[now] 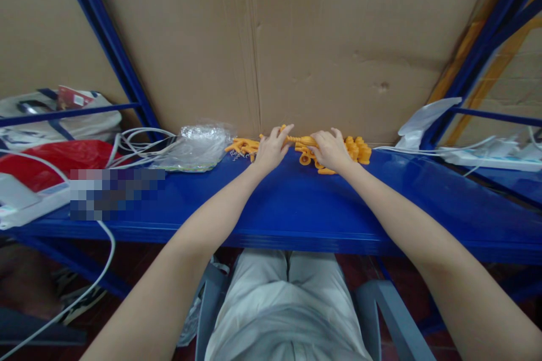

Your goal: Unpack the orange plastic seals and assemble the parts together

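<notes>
Left hand, right hand — one orange rod between both.

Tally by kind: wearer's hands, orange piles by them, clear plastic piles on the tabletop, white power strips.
Hands: 2 (left hand, right hand)
Orange piles: 2 (left pile, right pile); single parts overlap too much to count
Clear plastic pile: 1
White power strips: 2 (left strip, right strip)
Total: 7
</notes>
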Available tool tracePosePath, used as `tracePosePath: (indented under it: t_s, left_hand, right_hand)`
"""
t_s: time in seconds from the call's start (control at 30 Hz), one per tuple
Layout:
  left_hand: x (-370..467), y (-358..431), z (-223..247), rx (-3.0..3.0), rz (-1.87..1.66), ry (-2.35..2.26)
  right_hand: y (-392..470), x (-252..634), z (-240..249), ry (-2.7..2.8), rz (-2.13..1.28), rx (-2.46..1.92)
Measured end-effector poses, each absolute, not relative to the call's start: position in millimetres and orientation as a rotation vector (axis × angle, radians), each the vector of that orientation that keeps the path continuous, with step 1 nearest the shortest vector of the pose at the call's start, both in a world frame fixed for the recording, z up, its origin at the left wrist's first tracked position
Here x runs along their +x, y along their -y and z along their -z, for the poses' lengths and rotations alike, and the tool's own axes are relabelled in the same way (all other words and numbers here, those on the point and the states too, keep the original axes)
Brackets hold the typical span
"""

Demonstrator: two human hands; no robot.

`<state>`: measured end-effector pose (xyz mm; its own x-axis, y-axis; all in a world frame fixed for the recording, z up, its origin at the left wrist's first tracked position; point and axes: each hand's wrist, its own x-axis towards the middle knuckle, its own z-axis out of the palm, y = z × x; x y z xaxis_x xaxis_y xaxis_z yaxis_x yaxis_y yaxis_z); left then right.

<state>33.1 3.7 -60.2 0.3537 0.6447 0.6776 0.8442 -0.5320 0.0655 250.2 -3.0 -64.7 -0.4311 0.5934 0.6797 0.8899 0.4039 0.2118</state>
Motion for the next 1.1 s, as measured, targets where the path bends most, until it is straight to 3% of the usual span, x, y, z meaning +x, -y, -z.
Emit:
tracePosePath:
  t_s: [0.2, 0.5, 0.9, 1.1]
  left_hand:
    - [39, 6, 58, -2.330, 0.895, 1.530]
    - [39, -25, 72, -2.631, 1.176, 1.483]
    - [37, -2, 68, -2.487, 0.730, 1.469]
    - [39, -8, 68, -2.599, 0.859, 1.442]
  right_hand:
    - [2, 249, 63, 2.145, 0.754, -1.267]
    - [3, 256, 63, 2.195, 0.789, -1.244]
    - [1, 252, 68, 2.338, 0.793, -1.265]
    - [2, 251, 64, 2.328, 0.843, -1.286]
